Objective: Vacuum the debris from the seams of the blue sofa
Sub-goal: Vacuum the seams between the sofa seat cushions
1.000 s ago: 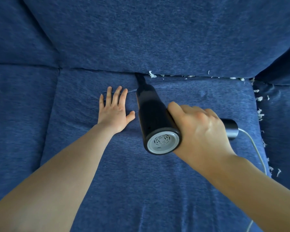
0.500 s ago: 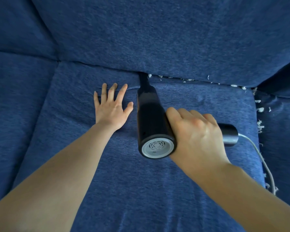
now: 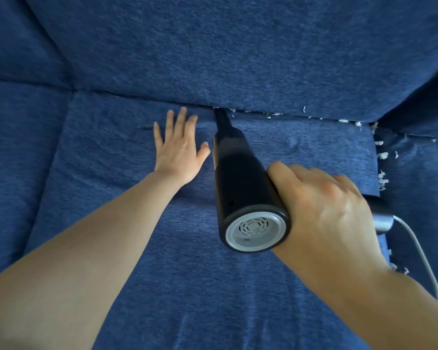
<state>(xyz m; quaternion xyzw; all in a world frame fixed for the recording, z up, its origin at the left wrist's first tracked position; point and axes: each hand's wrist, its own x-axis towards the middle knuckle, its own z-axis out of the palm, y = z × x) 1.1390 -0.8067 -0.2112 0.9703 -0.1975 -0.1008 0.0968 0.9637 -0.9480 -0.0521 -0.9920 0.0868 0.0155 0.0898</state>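
A black handheld vacuum (image 3: 240, 183) lies across the blue sofa's seat cushion (image 3: 162, 248), its narrow nozzle tip in the back seam (image 3: 142, 97) near the middle. My right hand (image 3: 324, 210) grips its handle from above. My left hand (image 3: 178, 150) presses flat on the cushion just left of the vacuum, fingers spread and straight. White debris flecks (image 3: 276, 114) line the back seam to the right of the nozzle. More white flecks (image 3: 382, 155) sit along the right side seam.
The back cushion (image 3: 238, 46) rises behind the seam. A second seat cushion (image 3: 15, 147) lies to the left and the sofa's right arm (image 3: 420, 173) to the right. A white cord (image 3: 420, 253) runs from the handle's end toward the lower right.
The nozzle has slid right along the back seam and the white fleck beside its tip is gone. My left hand has followed, staying flat on the cushion.
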